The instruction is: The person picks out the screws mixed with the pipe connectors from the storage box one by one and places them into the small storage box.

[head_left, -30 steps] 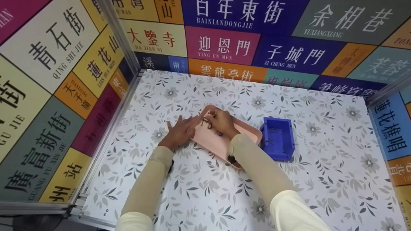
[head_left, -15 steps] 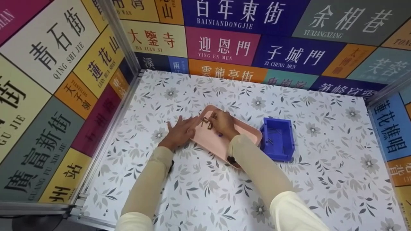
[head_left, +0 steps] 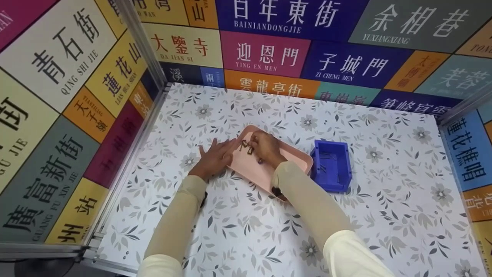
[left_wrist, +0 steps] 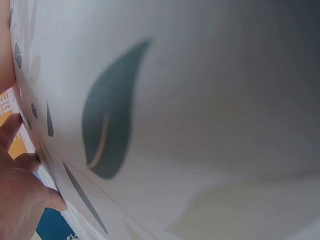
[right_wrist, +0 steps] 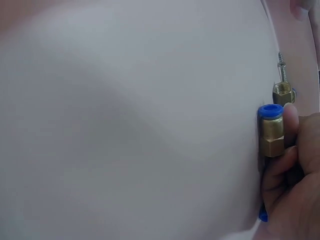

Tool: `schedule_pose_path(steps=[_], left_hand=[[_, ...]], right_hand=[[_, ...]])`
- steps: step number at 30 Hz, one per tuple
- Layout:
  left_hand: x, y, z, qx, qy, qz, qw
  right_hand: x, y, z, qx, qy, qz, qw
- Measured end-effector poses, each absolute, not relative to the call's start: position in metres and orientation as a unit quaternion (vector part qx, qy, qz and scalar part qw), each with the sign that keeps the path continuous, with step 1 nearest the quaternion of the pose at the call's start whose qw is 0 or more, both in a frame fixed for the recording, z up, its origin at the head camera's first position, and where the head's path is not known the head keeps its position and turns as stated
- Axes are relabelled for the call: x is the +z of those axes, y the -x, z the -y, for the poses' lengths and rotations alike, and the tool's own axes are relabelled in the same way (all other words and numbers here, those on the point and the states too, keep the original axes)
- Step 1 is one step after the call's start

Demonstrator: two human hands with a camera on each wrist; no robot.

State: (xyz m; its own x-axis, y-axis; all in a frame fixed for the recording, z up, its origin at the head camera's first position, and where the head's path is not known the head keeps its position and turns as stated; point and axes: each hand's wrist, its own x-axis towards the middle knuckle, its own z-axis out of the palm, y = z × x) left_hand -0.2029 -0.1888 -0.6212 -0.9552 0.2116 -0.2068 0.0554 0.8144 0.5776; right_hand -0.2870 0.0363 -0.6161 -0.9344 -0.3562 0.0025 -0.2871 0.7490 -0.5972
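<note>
My right hand (head_left: 265, 147) is over the pink tray (head_left: 251, 171), fingers curled down among small metal parts. In the right wrist view a brass push-in fitting (right_wrist: 272, 131) with a blue collar lies right at its thumb and finger. Another brass fitting (right_wrist: 282, 93) with a threaded opening and a screw (right_wrist: 283, 67) lie just beyond. Part of one more blue-collared fitting (right_wrist: 263, 215) shows beneath the hand. I cannot tell whether the fingertips pinch anything. My left hand (head_left: 215, 157) lies with spread fingers at the tray's left edge, holding nothing visible.
A blue bin (head_left: 331, 165) with several thin metal pieces inside stands against the tray's right side. White floral cloth (head_left: 384, 215) covers the table. Panels printed with place names (head_left: 265, 54) enclose the back and both sides.
My right fingers have shifted slightly among the parts, and the blue-collared piece by the palm has turned darker and moved a little left. My left hand stays in place.
</note>
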Motion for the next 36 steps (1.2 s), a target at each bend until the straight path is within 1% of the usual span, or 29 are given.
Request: schedule_pose_path(steps=[5, 9, 20, 30, 36], left_hand=[[-0.621, 0.204, 0.189, 0.297, -0.074, -0.943, 0.129], [-0.620, 0.204, 0.188, 0.296, -0.071, -0.944, 0.130], [-0.622, 0.202, 0.189, 0.305, -0.074, -0.942, 0.123], [-0.620, 0.203, 0.186, 0.285, -0.065, -0.947, 0.135], [-0.618, 0.203, 0.187, 0.285, -0.059, -0.947, 0.137]], right_hand=[[-0.617, 0.287, -0.036, -0.307, 0.181, -0.933, 0.055], [-0.618, 0.287, -0.036, -0.312, 0.169, -0.933, 0.057], [-0.618, 0.286, -0.041, -0.375, 0.164, -0.911, 0.062], [-0.610, 0.282, -0.051, -0.431, 0.152, -0.886, 0.080], [-0.602, 0.284, -0.055, -0.439, 0.163, -0.882, 0.056]])
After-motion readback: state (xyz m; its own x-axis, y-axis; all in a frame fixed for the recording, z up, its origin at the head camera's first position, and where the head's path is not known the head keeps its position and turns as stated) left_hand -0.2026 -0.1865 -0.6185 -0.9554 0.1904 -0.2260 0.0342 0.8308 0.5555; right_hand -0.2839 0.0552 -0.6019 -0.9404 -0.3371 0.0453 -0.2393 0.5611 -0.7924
